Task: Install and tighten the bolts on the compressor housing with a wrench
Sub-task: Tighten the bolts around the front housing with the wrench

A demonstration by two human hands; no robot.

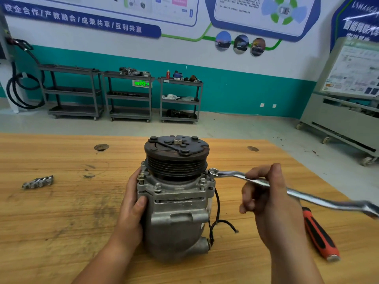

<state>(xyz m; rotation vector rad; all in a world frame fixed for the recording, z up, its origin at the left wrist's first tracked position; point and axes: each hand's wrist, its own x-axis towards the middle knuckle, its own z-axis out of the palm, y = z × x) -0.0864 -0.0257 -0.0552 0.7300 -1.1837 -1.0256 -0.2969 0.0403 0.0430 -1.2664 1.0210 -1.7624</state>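
Gripping the compressor (174,214) in our left hand (133,203), we curl our right hand (266,199) round the wrench (307,196), its ring (213,172) at the flange (176,191) between both hands.

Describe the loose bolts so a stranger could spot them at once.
Start at the wooden workbench with the compressor standing mid-table. Far left of it, past the left hand, lies a short row of silvery bolts, the only loose metal on that side.
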